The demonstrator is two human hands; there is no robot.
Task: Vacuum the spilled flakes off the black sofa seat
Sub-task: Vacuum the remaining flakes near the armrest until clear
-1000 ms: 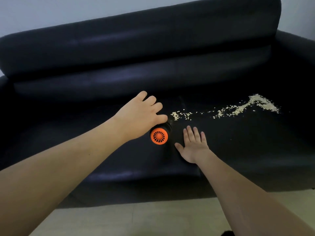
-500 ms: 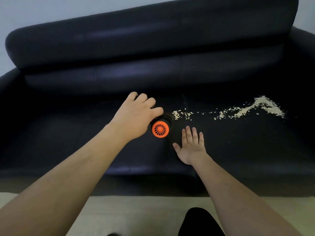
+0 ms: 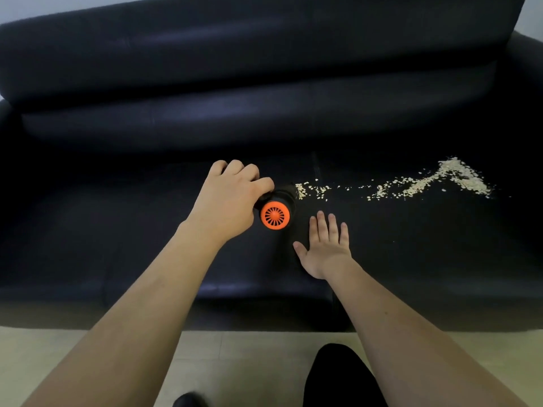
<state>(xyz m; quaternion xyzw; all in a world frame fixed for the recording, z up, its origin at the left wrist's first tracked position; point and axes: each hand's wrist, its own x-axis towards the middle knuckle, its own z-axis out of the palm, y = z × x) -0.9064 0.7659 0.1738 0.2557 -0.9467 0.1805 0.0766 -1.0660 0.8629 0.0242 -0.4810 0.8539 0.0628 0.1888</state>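
Sofa seat [image 3: 411,245]: left hand [image 3: 229,201] grips vacuum [image 3: 276,211] touching flakes [image 3: 411,183]; right hand [image 3: 326,248] flat.

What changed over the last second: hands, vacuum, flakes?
Little moved. The left hand went from lying over the handheld vacuum with looser fingers to gripping it, and the nozzle end now sits at the left tip of the flake trail. The trail looks about the same length; no clear pickup yet. The right hand stayed flat on the sofa seat. Most of the apparent shift is the camera moving.
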